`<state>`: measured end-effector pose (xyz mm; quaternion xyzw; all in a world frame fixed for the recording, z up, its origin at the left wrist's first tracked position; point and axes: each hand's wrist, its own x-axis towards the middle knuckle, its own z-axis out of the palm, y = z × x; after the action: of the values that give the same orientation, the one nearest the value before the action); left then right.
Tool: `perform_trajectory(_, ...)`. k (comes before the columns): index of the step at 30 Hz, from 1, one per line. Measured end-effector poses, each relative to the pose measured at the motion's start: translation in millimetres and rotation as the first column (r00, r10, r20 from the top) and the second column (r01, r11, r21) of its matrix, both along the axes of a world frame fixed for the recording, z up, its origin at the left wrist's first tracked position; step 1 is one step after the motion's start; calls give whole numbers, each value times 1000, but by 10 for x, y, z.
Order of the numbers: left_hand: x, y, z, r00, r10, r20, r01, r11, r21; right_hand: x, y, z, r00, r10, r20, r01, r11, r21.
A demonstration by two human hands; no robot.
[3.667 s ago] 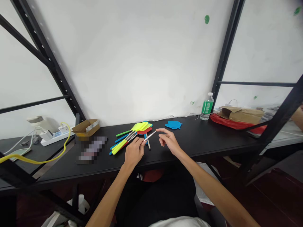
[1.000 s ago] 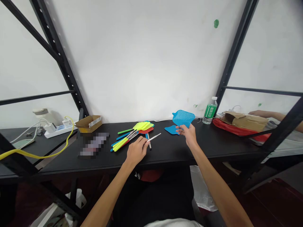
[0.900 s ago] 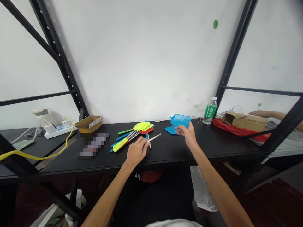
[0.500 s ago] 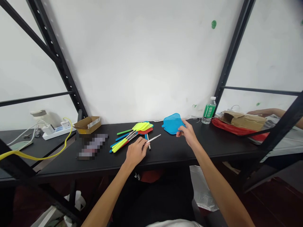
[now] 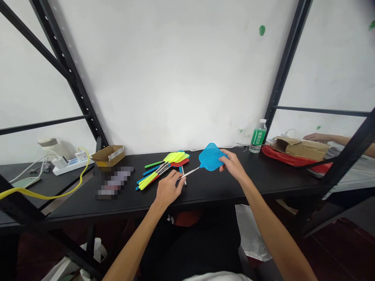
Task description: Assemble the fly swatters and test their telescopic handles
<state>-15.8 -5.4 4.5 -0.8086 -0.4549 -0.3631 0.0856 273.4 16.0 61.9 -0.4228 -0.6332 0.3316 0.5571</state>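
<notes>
My right hand (image 5: 231,164) pinches the right edge of a blue perforated fly swatter head (image 5: 211,157), held just above the table. Its narrow neck points down and left, meeting the tip of a thin metal rod (image 5: 191,171); whether the rod sits inside the neck I cannot tell. The rod's other end is closed in the fingers of my left hand (image 5: 170,188), low over the tabletop. Just left of that hand lies a pile of fly swatters (image 5: 164,167) with yellow, blue, green and red parts. Another slim rod (image 5: 184,176) lies behind my left fingertips.
An open cardboard box (image 5: 109,156) and a blurred-out item (image 5: 115,182) are on the left of the black table (image 5: 234,187). A water bottle (image 5: 258,136) stands back right, near a brown carton (image 5: 301,147) on red plastic. Another person's arm (image 5: 331,138) shows far right. Black rack posts flank the table.
The blue swatter head has turned and shifted slightly left and down in my right hand, so its neck now meets the rod tip. My left hand has barely moved.
</notes>
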Motion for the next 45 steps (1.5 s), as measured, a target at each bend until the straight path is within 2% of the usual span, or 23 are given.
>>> perform_trajectory(14, 0, 3, -4, 1000, -7, 8, 7, 1000, -14, -5, -1, -18, 996, -30, 86, 28, 999, 29)
perform_trajectory(20, -6, 7, -8, 1000, -4, 13, 4, 1000, -18, -19, -20, -12, 995, -4, 95, 0, 999, 35)
perform_trajectory(26, -12, -4, 12, 999, -18, 43, 19, 1000, -23, -31, -25, -21, 997, 64, 44, -62, 998, -25)
perform_trajectory(31, -14, -19, 31, 998, -25, 58, 26, 999, -24, -9, -16, -38, 991, 111, 76, -104, 990, -92)
perform_trajectory(45, -19, -10, 25, 999, -32, 34, 33, 999, -28, 20, -37, -21, 984, 134, 115, -123, 988, -98)
